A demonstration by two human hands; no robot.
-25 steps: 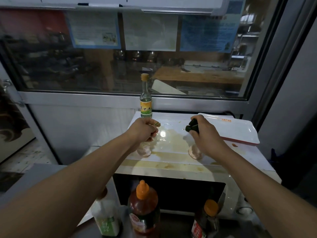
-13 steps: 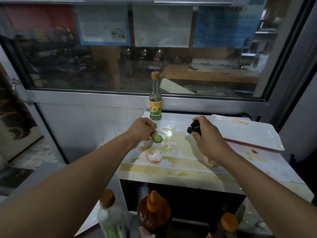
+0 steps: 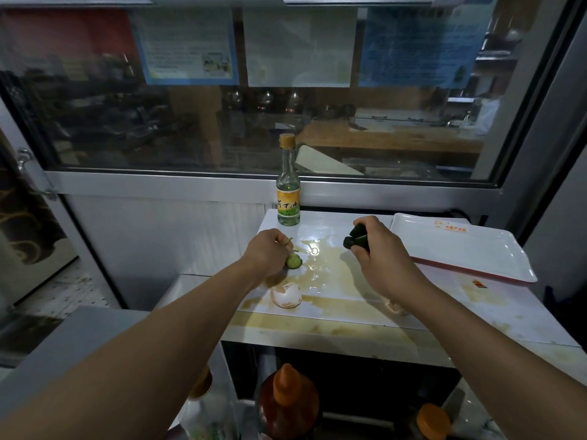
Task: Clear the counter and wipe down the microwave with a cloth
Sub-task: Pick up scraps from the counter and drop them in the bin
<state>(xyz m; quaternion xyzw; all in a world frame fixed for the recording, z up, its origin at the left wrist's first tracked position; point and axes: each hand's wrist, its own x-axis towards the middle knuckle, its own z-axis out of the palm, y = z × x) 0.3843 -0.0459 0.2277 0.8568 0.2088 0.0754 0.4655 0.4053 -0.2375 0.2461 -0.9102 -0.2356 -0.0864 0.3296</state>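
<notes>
Both hands' fingers grip scraps: left hand [image 3: 265,250], right hand [image 3: 379,260].

two bare forearms – no sleeves, no jewellery

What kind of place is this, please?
Probably a commercial kitchen or canteen. A glazed window with posted notices looks onto a prep room, a microwave stands below it with a spill and an eggshell on top, and a serving tray lies there too.

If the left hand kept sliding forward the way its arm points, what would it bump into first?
Probably the cucumber slice right at the left hand's fingertips; farther along stands the glass bottle, though depth is hard to judge.
</notes>
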